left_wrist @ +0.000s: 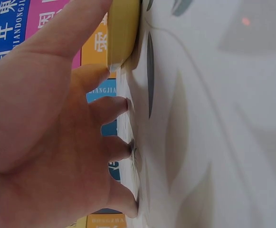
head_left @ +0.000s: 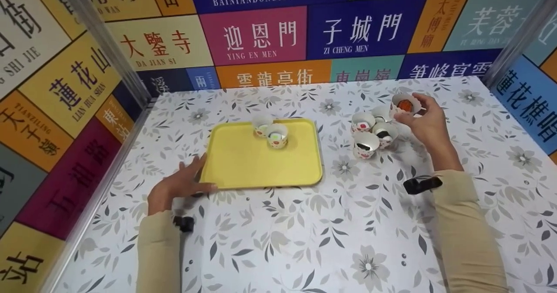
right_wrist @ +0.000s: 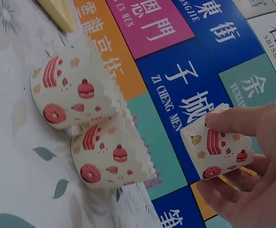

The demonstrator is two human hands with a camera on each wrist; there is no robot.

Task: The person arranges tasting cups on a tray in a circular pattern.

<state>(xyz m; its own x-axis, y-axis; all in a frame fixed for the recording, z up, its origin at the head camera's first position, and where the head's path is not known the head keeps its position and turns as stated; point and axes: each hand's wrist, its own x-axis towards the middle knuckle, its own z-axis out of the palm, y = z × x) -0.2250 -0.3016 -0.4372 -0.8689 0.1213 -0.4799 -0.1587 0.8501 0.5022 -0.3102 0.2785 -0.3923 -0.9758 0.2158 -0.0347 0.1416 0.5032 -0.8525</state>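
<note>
My right hand (head_left: 428,121) grips a paper baking cup (right_wrist: 218,147) printed with cakes and donuts, thumb on one side and fingers on the other. Something orange-brown (head_left: 404,106) sits inside it. Just left of that hand stands a cluster of several similar cups (head_left: 365,147), holding small dark, white and red pieces. My left hand (head_left: 178,184) has its fingers spread at the left edge of a yellow tray (head_left: 243,166), its thumb at the near left corner. On the tray stand two more cups (head_left: 277,137), at the far side.
The table (head_left: 278,240) has a white cloth with grey flowers and leaves. A wall (head_left: 261,36) of coloured panels with lettering closes off the back, and another panelled wall (head_left: 65,88) runs along the left.
</note>
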